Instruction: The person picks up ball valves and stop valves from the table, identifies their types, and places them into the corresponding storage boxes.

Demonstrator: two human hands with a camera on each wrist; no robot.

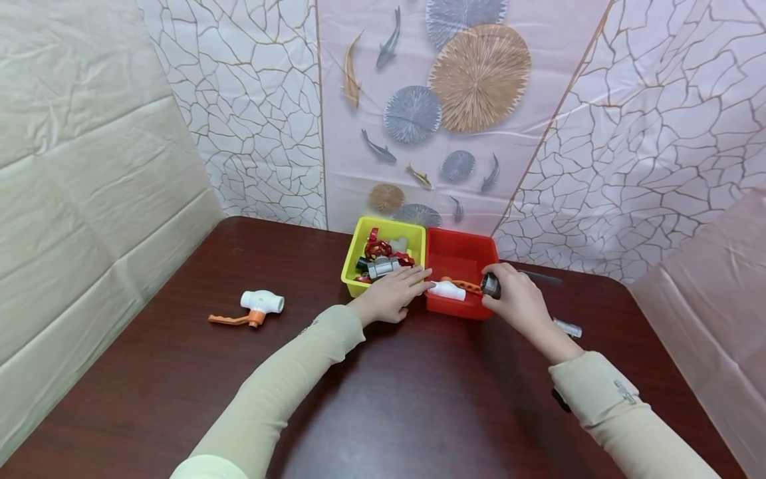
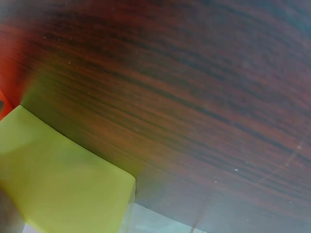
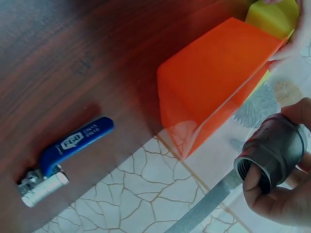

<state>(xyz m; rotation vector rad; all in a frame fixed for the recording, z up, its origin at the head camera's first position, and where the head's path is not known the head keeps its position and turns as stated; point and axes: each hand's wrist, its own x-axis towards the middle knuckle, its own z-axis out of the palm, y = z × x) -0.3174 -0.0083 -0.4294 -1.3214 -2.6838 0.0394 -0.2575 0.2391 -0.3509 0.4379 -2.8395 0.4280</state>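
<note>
My right hand (image 1: 522, 298) grips a dark metal ball valve (image 3: 272, 150) above the right side of the red bin (image 1: 462, 243). In the right wrist view a finger curls into its threaded opening, and a long flat steel lever (image 3: 206, 204) sticks out behind. My left hand (image 1: 395, 293) lies with extended fingers over the front corner of the yellow bin (image 1: 348, 269), its fingertips at the red bin's edge. Inside the red bin, a white plastic ball valve (image 1: 447, 290) with an orange handle lies close to those fingertips. Mixed fittings and red-handled valves (image 1: 378, 249) fill the yellow bin.
Another white ball valve (image 1: 263, 301) with an orange handle lies on the left of the dark wooden table (image 1: 383, 412). Right of the red bin lies a metal valve with a blue lever (image 3: 80, 143). A patterned cloth backdrop (image 1: 413, 113) stands behind the table.
</note>
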